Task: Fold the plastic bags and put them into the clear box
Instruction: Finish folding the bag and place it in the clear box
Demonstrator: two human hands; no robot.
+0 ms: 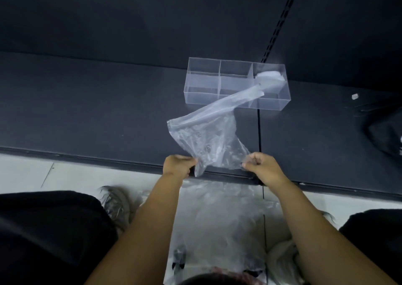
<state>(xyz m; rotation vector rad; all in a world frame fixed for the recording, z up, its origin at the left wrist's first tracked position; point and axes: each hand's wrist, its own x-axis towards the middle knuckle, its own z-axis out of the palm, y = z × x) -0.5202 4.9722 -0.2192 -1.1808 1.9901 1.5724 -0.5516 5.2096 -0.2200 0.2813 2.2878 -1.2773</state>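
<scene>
A dark shelf (87, 110) carries the clear box (202, 97). A plastic bag (208, 139) stretches from the box toward the near edge of the shelf. There the left hand (177, 165) and the right hand (262, 165) each pinch it. A white folded bag (269, 78) sits in the right end compartment of the box.

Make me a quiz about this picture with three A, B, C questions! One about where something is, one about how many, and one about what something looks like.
1. Where in the clear box is the white folded bundle?
A) right end
B) middle
C) left end

2. How many hands grip the plastic bag?
A) none
B) one
C) two

3. The held bag is:
A) neatly folded
B) loose and crumpled
C) tied in a knot

Answers:
1 A: the bundle sits in the right-end compartment.
2 C: the left hand and right hand each pinch its near edge.
3 B: it spreads wrinkled between them.
</scene>
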